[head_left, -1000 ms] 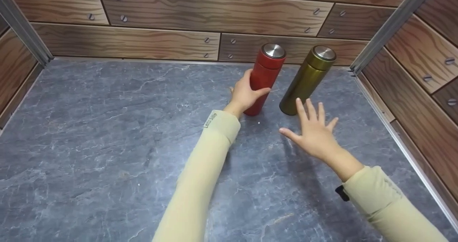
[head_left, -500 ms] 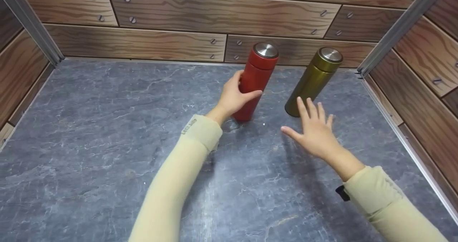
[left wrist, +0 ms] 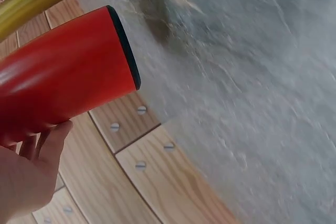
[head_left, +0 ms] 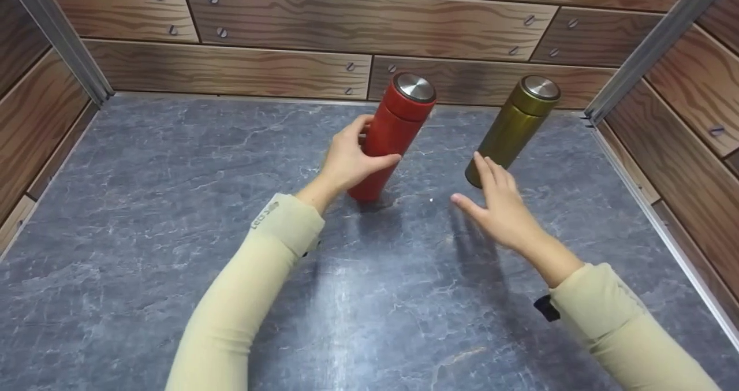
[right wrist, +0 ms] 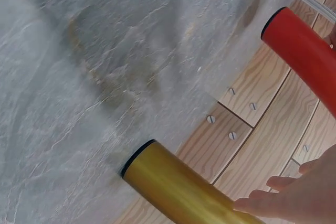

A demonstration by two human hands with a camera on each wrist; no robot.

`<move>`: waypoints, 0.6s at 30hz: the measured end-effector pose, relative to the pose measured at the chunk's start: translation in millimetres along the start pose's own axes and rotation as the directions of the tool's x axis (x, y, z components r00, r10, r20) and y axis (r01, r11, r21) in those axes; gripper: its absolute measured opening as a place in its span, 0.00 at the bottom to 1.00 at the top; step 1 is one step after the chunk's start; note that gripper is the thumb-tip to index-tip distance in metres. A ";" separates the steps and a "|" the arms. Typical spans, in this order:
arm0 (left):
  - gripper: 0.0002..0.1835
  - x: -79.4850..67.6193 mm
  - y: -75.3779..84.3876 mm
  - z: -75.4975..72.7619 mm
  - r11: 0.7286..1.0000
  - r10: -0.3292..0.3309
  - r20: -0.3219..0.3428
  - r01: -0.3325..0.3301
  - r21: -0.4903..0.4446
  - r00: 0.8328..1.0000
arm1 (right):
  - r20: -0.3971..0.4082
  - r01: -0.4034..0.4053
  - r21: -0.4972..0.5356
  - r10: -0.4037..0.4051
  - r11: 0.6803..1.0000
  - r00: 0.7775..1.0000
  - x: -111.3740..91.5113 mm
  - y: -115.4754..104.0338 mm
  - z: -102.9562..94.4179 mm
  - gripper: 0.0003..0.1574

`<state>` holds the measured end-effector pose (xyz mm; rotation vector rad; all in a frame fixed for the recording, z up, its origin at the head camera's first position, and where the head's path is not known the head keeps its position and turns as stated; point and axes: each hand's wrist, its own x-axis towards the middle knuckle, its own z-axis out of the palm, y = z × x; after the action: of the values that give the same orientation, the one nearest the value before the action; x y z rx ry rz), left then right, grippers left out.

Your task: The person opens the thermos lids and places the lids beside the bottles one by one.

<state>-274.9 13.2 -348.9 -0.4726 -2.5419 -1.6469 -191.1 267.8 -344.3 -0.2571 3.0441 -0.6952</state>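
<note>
My left hand point(head_left: 349, 160) grips a red thermos bottle point(head_left: 392, 134) with a steel-topped lid, thumb across its near side and fingers round the far left side. The bottle is upright, leaning slightly in the head view, with a dark shadow on the table just below its base. In the left wrist view its dark bottom rim shows on the red body point(left wrist: 68, 72). An olive-gold thermos bottle point(head_left: 517, 128) of like shape stands to the right. In front of it, my right hand point(head_left: 499, 206) has its fingers extended and thumb apart; its fingertips overlap the lower body of the gold bottle point(right wrist: 181, 184).
Both bottles are over a grey marble-patterned tabletop point(head_left: 173, 252). Wood-patterned panels point(head_left: 288, 18) wall off the back and both sides, with metal corner posts point(head_left: 652, 56). A light metal strip point(head_left: 675, 246) runs along the right edge.
The left hand has carried the red bottle left and toward me, away from the gold one. The right hand stays near the gold bottle, its spread fingers drawing closer together.
</note>
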 end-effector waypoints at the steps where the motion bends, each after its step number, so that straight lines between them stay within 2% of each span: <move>1: 0.34 -1.4 0.0 -2.3 1.000 0.002 0.001 -0.002 0.019 1.000 | 0.002 0.004 0.012 -0.004 1.000 1.000 0.9 -1.1 -0.1 0.53; 5: 0.35 -7.1 0.3 -9.6 0.992 0.035 0.018 -0.037 0.117 0.999 | 0.029 -0.003 0.087 0.001 0.996 1.000 4.3 -5.4 -2.2 0.50; 9: 0.35 -13.1 1.2 -16.4 0.970 0.077 0.034 -0.082 0.228 0.996 | 0.065 -0.026 0.180 0.015 0.983 0.998 7.9 -11.3 -5.7 0.47; 18: 0.35 -22.0 4.4 -27.8 0.915 0.134 0.066 -0.149 0.376 0.989 | 0.069 -0.013 0.377 -0.014 0.926 0.998 14.2 -22.3 -11.5 0.40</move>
<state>-255.6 -15.0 -338.4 -0.6361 -2.6885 -1.0676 -202.1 250.7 -323.9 -0.2666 2.7643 -1.2193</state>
